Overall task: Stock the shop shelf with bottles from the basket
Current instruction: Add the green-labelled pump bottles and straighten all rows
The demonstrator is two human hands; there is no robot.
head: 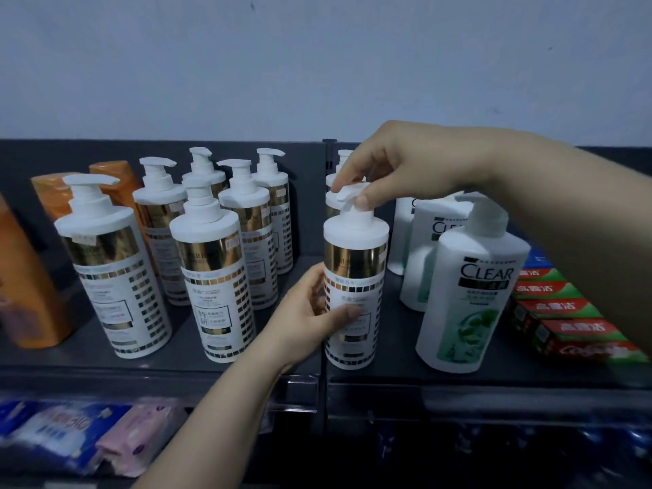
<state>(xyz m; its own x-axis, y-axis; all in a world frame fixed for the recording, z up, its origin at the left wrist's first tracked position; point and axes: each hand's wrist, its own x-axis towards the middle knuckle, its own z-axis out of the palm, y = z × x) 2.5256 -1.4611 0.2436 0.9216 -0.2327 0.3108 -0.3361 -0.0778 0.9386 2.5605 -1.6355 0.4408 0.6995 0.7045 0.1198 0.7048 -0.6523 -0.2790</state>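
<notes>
I am seating a pump bottle [354, 294] at the front edge of the shelf [458, 377], at about 5 o'clock from the frame's centre. My left hand [310, 312] wraps the lower body from 9 o'clock, thumb across the label, fingers clamped on the bottle. My right hand [405, 167] comes in from 3 o'clock; its thumb and fingertips pinch the pump head [349, 194].

Procedure, as I judge it:
1. Hold the body fixed with the left hand. The base appears to sit flat on the shelf, close to the front lip.
2. Turn the pump head with the right hand alone until the nozzle agrees with the row [197, 220] at 9 o'clock.
3. Keep the label facing forward.
4. Press straight down only lightly; a locked pump turns, an unlocked one may dispense.

Hazards: the Clear bottle [469, 294] stands just beside at 3 o'clock, under my right forearm, and a sweep of the arm could tip it. More pump bottles stand directly behind at 12 o'clock. The basket is not in view.
</notes>
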